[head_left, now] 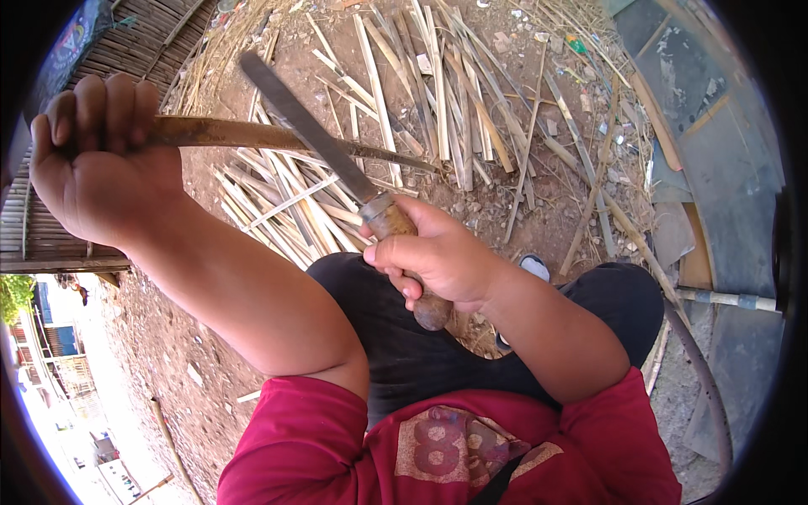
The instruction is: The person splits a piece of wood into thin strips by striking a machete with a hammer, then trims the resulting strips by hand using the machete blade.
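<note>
On a dirt yard strewn with split bamboo strips [439, 93], a person in a red T-shirt [316, 429] clamps the raised left hand [108, 156] around one end of a brown bamboo strip [223, 131]. The right hand [446, 263], well apart, grips the wooden handle of a long knife [313, 128], its blade crossing before the strip; contact cannot be told.

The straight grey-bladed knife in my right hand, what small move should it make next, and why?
Probably settle the straight grey-bladed knife against the long brown wood-like strip: your right hand grips the handle, your left hand holds the strip, and the blade crosses it in this view, though contact is unclear.
</note>
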